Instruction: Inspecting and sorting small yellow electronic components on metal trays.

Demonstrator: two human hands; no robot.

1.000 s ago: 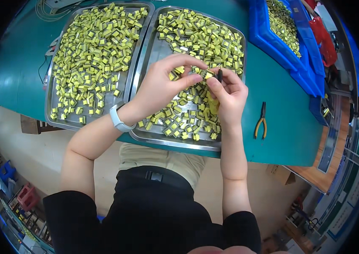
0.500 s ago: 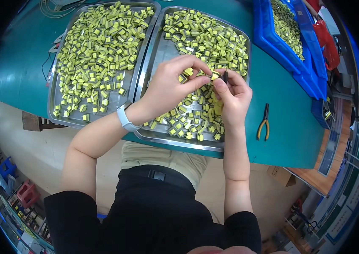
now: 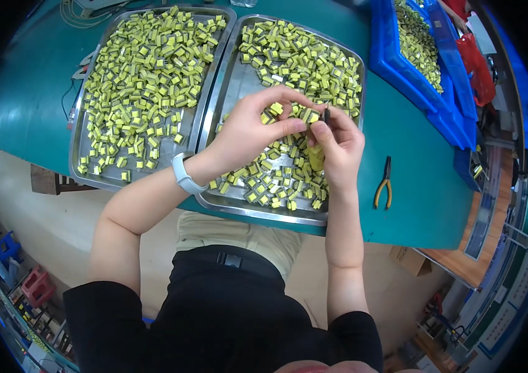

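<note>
My left hand (image 3: 253,123) reaches over the right metal tray (image 3: 217,105), thumb and forefinger closed on a small yellow-wrapped electronic component (image 3: 309,115). Another yellow component (image 3: 276,109) shows in the gap of its curled fingers; whether they hold it I cannot tell. Close against it, my right hand (image 3: 342,148) is closed around a dark-tipped hand tool (image 3: 326,115), its tip beside the component. A yellow part, perhaps the tool's grip, shows below my right fingers; its exact kind is hidden. Many loose yellow components (image 3: 301,56) lie in this tray.
A second metal tray (image 3: 107,180) full of similar components stands on the left. Long-nose pliers (image 3: 384,184) with yellow handles lie on the green table (image 3: 413,214) to the right. Stacked blue bins (image 3: 394,68) holding more components stand at the back right.
Both hands have shifted slightly, with the component and the dark tool tip still close together. The whole view has moved a little.
</note>
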